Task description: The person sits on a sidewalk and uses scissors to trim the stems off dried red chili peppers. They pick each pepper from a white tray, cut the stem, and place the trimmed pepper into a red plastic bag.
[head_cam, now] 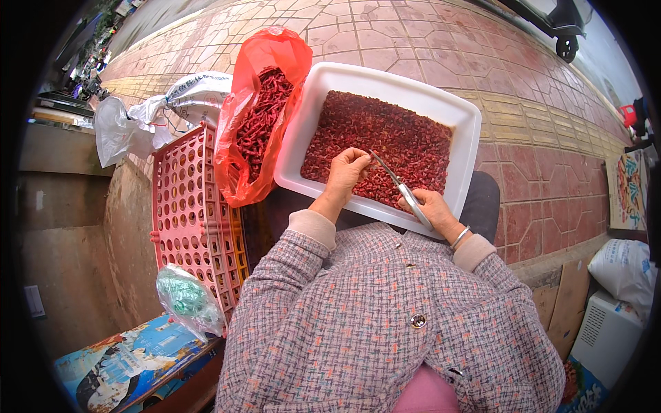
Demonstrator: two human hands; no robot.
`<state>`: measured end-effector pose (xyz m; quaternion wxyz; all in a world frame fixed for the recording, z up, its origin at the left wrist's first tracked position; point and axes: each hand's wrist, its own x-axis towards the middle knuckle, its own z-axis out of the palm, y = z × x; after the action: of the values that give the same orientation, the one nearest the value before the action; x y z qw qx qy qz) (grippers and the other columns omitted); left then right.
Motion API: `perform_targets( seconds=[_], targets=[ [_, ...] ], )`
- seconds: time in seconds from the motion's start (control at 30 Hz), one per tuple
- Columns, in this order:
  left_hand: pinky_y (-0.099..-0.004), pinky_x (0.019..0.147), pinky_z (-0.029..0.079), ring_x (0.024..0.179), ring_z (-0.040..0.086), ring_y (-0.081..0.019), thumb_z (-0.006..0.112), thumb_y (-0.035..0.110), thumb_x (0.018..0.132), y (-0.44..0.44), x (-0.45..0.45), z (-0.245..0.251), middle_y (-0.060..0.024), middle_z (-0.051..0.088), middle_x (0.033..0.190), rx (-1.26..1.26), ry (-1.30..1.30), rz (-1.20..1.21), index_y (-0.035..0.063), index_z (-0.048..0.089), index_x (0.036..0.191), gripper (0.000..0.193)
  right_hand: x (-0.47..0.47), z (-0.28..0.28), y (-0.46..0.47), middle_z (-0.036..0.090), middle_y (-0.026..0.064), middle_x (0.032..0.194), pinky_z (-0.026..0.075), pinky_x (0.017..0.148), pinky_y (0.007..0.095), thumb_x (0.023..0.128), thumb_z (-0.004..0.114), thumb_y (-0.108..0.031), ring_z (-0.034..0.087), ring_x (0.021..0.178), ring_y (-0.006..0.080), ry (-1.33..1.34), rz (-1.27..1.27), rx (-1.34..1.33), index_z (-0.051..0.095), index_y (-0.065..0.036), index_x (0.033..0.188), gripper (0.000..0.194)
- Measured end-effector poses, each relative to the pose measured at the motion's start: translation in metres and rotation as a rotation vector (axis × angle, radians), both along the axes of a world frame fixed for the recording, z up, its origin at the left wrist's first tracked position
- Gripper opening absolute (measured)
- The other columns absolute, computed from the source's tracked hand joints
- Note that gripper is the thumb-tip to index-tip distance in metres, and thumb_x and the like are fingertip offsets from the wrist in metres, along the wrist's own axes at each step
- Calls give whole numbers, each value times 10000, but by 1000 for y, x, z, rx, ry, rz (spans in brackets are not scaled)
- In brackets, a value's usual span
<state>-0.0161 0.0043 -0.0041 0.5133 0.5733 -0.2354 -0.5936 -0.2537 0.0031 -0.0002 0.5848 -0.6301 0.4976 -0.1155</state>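
Note:
A white plastic tub (467,118) rests tilted on my lap, its bottom covered with cut dried red chilli pieces (382,129). Over its near part, my left hand (345,173) has thumb and fingers pinched together; the small thing between them is too hidden to name surely. My right hand (436,210) holds a pair of metal scissors (410,199), their blades pointing up and left to my left fingertips. Left of the tub stands a red plastic bag (227,170) with its mouth wide, full of whole dried red chillies (263,113).
Pink plastic crates (181,206) stand at my left, with a clear bag of green material (186,294) on them. White woven sacks (199,98) lie behind. Tiled pavement (537,180) stretches ahead. At right are a white sack (625,271) and a white box (601,330).

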Motion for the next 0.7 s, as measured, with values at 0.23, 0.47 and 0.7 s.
perform_targets(
  seconds=[0.23, 0.47, 0.7],
  targets=[
    [-197, 532, 423, 596, 524, -57, 644, 101, 922, 0, -1, 1, 5, 645, 771, 4, -1, 0, 72, 635, 896, 40, 0, 2, 0, 571, 16, 656, 399, 564, 303, 866, 731, -414, 499, 616, 112, -15, -21, 57, 706, -16, 834, 401],
    [-199, 524, 423, 588, 527, -59, 645, 90, 917, 0, -1, 1, 1, 644, 771, 10, 9, 1, 67, 637, 898, 32, 1, 3, 0, 557, 10, 645, 393, 562, 303, 864, 731, -420, 493, 614, 108, -32, -36, 79, 705, -16, 815, 408],
    [-202, 512, 424, 589, 541, -64, 641, 148, 919, 1, 0, -6, -3, 624, 740, 50, -19, 11, 75, 631, 892, 79, -3, 4, 1, 611, 22, 685, 420, 591, 310, 867, 725, -397, 532, 647, 111, 7, -49, 58, 715, -4, 834, 394]
  ],
)
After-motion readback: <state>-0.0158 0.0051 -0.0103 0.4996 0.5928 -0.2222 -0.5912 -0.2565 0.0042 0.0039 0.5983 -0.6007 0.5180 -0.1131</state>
